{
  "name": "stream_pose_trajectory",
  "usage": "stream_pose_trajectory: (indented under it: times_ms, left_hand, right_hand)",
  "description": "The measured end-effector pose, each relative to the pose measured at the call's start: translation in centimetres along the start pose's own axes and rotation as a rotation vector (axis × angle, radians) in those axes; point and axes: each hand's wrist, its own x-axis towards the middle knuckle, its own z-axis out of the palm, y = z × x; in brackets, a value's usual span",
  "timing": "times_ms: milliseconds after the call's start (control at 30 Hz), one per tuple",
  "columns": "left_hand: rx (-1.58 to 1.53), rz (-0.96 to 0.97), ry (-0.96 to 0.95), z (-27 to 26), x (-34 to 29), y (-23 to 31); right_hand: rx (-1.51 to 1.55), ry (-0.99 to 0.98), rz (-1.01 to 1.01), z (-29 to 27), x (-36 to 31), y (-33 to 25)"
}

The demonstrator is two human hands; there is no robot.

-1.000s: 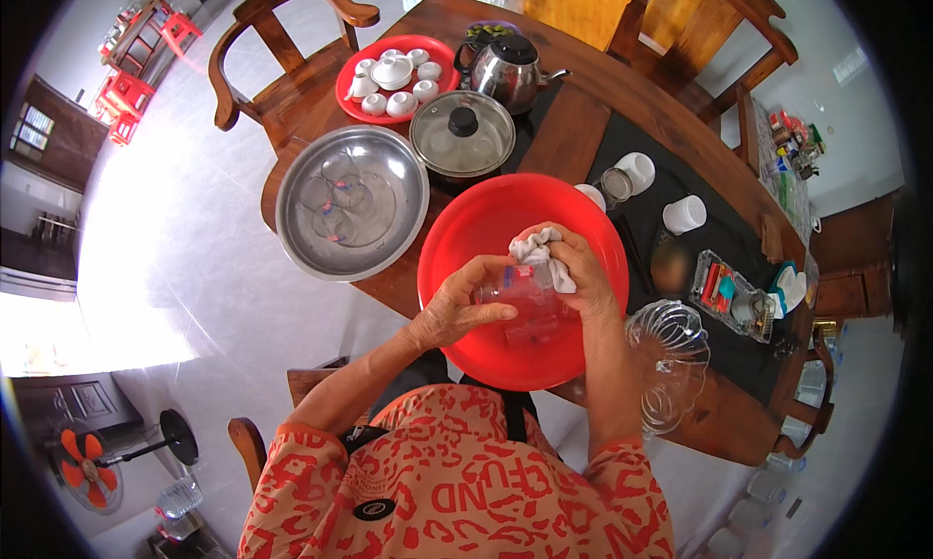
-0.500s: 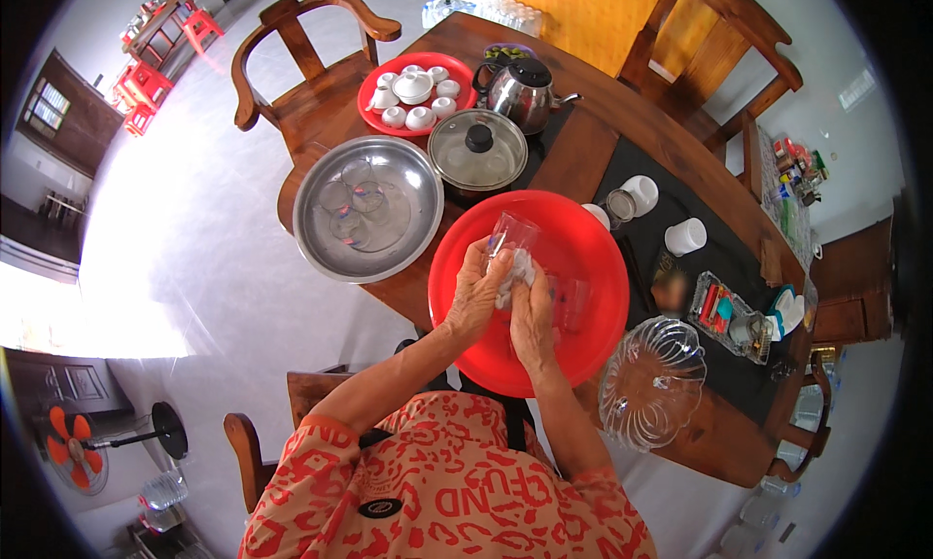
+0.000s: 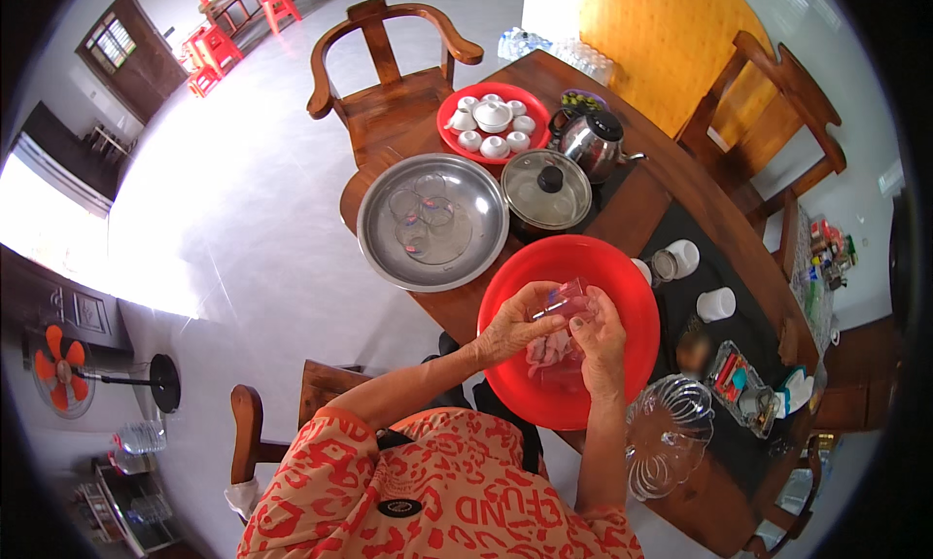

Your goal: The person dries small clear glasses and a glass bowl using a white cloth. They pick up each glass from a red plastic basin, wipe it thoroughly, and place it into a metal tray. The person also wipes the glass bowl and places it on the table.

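Note:
Over a large red plastic basin [image 3: 630,301], a clear drinking glass [image 3: 564,299] lies tilted on its side between my hands. My left hand [image 3: 515,326] grips one end of it, and my right hand [image 3: 601,350] has its fingers closed at the other end. Below them in the basin is a wet whitish cloth [image 3: 549,353], with clear glassware partly hidden near it. To the left, a wide steel basin [image 3: 377,230] contains several clear glasses [image 3: 425,221].
Behind stand a lidded pot [image 3: 546,204], a steel kettle [image 3: 591,146] and a red tray [image 3: 449,107] of white teaware. White cups [image 3: 716,304], a clear fluted glass bowl [image 3: 671,433] and a glass tray of small items [image 3: 741,389] occupy the right. Wooden chairs [image 3: 384,58] surround the table.
The cloth has left my hands and lies in the red basin. The glass has gone from nearly upright to sideways, held by both hands. The whole view has shifted.

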Motion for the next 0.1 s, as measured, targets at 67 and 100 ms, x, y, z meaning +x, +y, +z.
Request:
stream_pose_trajectory:
  times_ms: [67,100]
  left_hand:
    - [-0.064,0.100,-0.012,-0.2,-0.2,0.4]
    - [-0.059,0.126,-0.036,-0.8,-0.1,0.4]
  right_hand:
    - [0.046,-0.059,0.012,0.7,0.6,-0.1]
    - [0.093,-0.080,0.044,1.5,0.7,-0.7]
